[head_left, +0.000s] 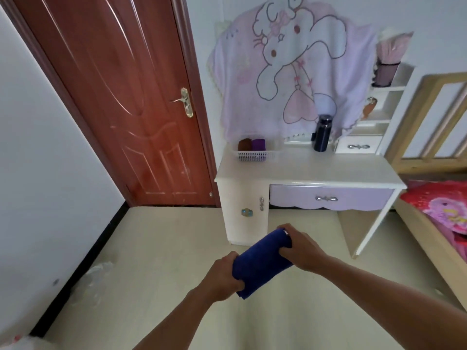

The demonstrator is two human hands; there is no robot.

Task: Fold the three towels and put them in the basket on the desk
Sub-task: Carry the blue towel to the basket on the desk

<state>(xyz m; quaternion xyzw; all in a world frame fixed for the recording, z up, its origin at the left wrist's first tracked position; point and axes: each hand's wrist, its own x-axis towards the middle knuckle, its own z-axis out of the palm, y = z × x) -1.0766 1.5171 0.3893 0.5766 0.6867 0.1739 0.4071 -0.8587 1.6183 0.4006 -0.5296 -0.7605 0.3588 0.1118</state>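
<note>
A folded dark blue towel (261, 261) is held in the air above the floor, in front of the desk. My left hand (222, 276) grips its near lower end and my right hand (299, 246) grips its far upper end. On the left part of the white desk (316, 170) stands a white mesh basket (255, 155). Inside it lie a rolled brown towel (244, 144) and a folded purple towel (258, 144), side by side.
A dark bottle (321, 133) stands on the desk near the wall. A closed brown door (126, 102) is to the left. A bed with red bedding (439, 210) sits at the right. Clear plastic (98, 276) lies on the floor by the left wall.
</note>
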